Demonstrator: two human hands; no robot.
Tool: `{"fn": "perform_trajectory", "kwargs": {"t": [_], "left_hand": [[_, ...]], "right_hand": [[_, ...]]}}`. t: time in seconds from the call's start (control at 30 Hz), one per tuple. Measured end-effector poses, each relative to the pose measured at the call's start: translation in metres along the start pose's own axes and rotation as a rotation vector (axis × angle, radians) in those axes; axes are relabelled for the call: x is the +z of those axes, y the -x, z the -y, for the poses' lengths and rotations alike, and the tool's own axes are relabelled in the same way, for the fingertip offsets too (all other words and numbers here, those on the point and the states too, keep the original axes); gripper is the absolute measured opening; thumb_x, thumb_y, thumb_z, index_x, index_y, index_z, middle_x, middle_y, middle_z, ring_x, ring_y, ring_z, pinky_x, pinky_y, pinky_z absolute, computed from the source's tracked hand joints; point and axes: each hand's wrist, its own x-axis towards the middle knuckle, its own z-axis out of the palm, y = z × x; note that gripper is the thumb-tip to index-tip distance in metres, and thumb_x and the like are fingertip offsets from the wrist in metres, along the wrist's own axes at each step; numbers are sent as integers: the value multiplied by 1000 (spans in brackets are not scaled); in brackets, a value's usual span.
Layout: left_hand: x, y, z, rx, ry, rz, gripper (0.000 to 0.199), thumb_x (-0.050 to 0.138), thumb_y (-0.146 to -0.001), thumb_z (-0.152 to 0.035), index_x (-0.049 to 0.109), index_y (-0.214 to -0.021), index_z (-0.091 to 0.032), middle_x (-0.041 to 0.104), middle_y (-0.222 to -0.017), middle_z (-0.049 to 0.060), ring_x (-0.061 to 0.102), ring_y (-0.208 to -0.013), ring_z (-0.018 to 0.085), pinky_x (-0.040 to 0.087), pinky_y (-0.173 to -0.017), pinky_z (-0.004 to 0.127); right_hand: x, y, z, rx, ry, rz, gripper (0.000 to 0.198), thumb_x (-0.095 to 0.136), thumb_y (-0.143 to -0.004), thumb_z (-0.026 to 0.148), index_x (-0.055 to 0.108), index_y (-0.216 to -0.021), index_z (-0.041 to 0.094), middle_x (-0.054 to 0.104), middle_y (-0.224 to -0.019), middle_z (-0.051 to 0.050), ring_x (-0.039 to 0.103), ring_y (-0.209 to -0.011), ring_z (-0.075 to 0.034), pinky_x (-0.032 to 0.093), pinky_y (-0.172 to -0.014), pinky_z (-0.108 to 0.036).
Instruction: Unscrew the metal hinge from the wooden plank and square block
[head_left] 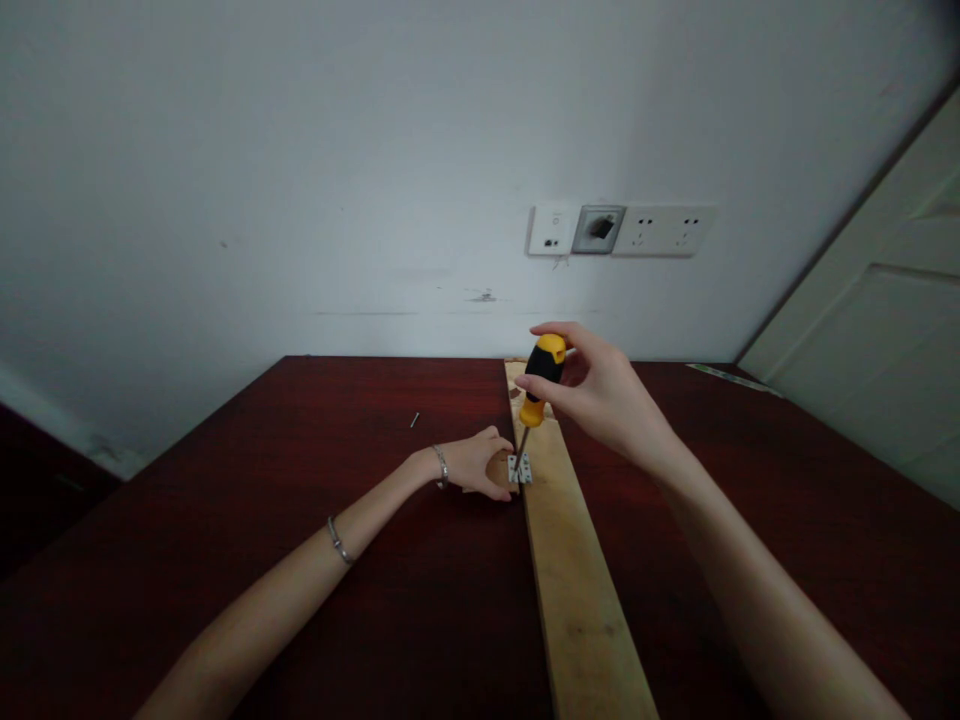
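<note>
A yellow and black screwdriver is gripped by its handle in my right hand, its shaft slanting down to the left. The tip meets a small metal hinge that bridges a long wooden plank and a small wood block. My left hand is closed around the block, thumb and fingers on opposite sides, pressing it beside the plank's left edge. The palm hides part of the block. Whether a screw sits under the tip is too small to tell.
A loose screw lies on the dark red table, left of the plank. Behind stands a white wall with socket plates. A thin pale strip lies at the table's back right, near a white door.
</note>
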Motion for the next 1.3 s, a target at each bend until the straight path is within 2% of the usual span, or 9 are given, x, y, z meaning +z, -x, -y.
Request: {"fn": "perform_trajectory", "kwargs": {"t": [0.2, 0.37, 0.43, 0.57, 0.73, 0.93, 1.03, 1.17, 1.3], "left_hand": [[1, -1, 2, -1, -6, 4, 70, 77, -60, -48, 50, -118, -19, 42, -105, 3, 51, -98, 21, 42, -93, 31], [0, 0, -1, 1, -30, 8, 69, 76, -61, -49, 51, -117, -17, 41, -105, 4, 51, -101, 23, 42, -95, 32], [-1, 0, -2, -2, -33, 14, 68, 76, -61, -48, 50, -117, -17, 41, -105, 5, 51, -102, 23, 42, -95, 32], [-1, 0, -2, -7, -25, 14, 69, 76, -61, -48, 50, -118, -16, 41, -106, 5, 51, -102, 22, 42, -94, 31], [-2, 0, -2, -13, -21, 15, 71, 76, -62, -48, 49, -119, -17, 42, -106, 4, 51, -100, 21, 43, -92, 30], [-1, 1, -2, -2, -22, 9, 70, 76, -62, -47, 49, -119, -17, 42, -106, 5, 51, -101, 22, 42, -94, 31], [-1, 1, -2, 5, -26, 3, 69, 76, -62, -47, 50, -118, -16, 42, -106, 5, 51, -102, 22, 41, -95, 32], [-1, 1, -2, -1, -25, 9, 69, 76, -62, -48, 50, -118, -17, 42, -105, 4, 51, -101, 21, 42, -94, 30], [-1, 1, -3, -5, -33, 10, 69, 76, -62, -47, 50, -117, -16, 42, -105, 4, 51, -101, 21, 42, -94, 30]], "right_hand": [[-2, 1, 4, 43, -173, 88, 48, 56, -74, 21, 49, -122, 19, 65, -96, -6, 59, -77, -18, 49, -67, -34], [0, 2, 1, -47, 138, 11, 48, 62, -77, 46, 52, -117, 19, 60, -98, -9, 56, -75, -19, 46, -70, -37], [0, 2, 0, -84, 226, -3, 46, 62, -77, 47, 54, -113, 19, 58, -99, -10, 54, -74, -19, 46, -71, -37], [-1, 2, 0, -115, 193, -3, 42, 64, -77, 40, 54, -112, 19, 60, -93, -7, 53, -66, -16, 45, -67, -33], [-1, 2, 2, -62, 156, 0, 49, 58, -78, 30, 48, -124, 18, 62, -93, -7, 53, -59, -14, 45, -63, -33], [0, 2, -1, -74, 281, 10, 56, 59, -78, 48, 48, -122, 15, 64, -95, -12, 56, -68, -20, 44, -63, -35], [0, 1, -2, -103, 266, 0, 51, 62, -78, 42, 51, -119, 15, 63, -95, -10, 57, -69, -19, 44, -66, -33], [-2, 3, 1, -67, 207, 27, 54, 59, -77, 28, 45, -129, 18, 62, -85, -5, 55, -63, -16, 43, -61, -30], [-2, 4, 5, -23, 257, 61, 55, 59, -78, 38, 43, -127, 18, 60, -77, -4, 55, -64, -19, 41, -59, -30]]}}
